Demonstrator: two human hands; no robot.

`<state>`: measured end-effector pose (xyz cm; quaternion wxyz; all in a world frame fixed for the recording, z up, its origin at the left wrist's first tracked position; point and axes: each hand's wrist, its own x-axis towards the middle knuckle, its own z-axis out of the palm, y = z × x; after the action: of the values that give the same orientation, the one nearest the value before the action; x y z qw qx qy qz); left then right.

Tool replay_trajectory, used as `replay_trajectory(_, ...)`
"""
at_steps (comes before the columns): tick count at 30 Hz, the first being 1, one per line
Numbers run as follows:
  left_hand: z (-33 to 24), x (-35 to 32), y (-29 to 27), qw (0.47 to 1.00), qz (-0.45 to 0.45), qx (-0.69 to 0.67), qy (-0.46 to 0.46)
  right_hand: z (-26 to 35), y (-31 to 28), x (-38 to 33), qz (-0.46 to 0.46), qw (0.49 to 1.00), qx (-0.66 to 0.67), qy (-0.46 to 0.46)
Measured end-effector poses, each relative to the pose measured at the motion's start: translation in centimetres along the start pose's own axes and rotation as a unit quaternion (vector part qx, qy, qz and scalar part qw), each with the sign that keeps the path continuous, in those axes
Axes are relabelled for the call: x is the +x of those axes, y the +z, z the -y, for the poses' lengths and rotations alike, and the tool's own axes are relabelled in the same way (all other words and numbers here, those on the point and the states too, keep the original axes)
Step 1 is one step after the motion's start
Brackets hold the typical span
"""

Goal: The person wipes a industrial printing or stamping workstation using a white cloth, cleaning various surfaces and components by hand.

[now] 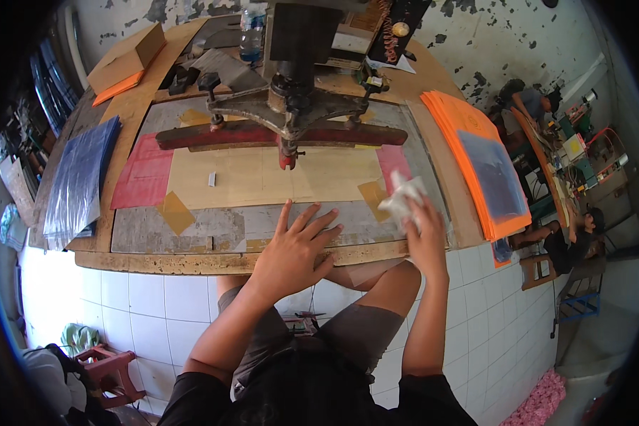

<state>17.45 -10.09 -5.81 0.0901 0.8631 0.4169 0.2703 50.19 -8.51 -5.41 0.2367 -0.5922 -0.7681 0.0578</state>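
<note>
My left hand [296, 248] rests at the front edge of the grey metal bed [227, 224], fingers spread, holding nothing. Its fingertips reach the near edge of a pale yellow sheet [234, 177] lying on the bed. Farther right, my right hand [427, 238] is closed on a crumpled white rag [406, 195], beside the sheet's right end. Red strips [143, 170] and brown tape [176, 214] lie at the sheet's ends. A small white tag [211, 179] sits on the sheet. Above it hangs a press head [289, 106] with a red crossbar [227, 137].
Orange sheets with a dark clear-wrapped pack [486, 167] are stacked at the right; blue plastic-wrapped packs [85, 177] lie left. At the back stand a cardboard box [128, 57] and a water bottle [250, 35]. Two people sit at the far right, near a stool [539, 270].
</note>
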Motion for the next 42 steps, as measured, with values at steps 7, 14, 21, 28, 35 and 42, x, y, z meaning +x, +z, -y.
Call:
replay_trajectory(7, 0.3, -0.3, -0.1, 1.000, 0.004, -0.003, -0.006, 5.1, 2.1, 2.0, -0.039, 0.996, -0.041, -0.072)
replay_trajectory(14, -0.1, -0.1, -0.2, 1.000, -0.026, 0.002, 0.010, -3.3, -0.8, 4.7, -0.040, 0.999, 0.011, 0.034)
replay_trajectory(21, -0.6, -0.4, -0.8, 0.998, -0.010, 0.003, 0.059, -8.4, -4.3, 4.0, -0.177, 0.982, -0.062, 0.027)
replay_trajectory(28, -0.1, -1.2, -0.8, 0.983, -0.111, -0.060, 0.136, 2.3, -2.3, -8.0, 0.020, 0.992, 0.084, -0.090)
replay_trajectory(35, -3.1, -3.0, -5.0, 0.963, -0.164, -0.128, 0.170, 4.1, -3.1, -10.3, -0.164, 0.980, 0.026, -0.108)
replay_trajectory(42, 0.8, -5.6, -5.5, 0.974, -0.225, -0.029, 0.025, -5.3, -16.0, -0.3, -0.299, 0.951, 0.062, -0.047)
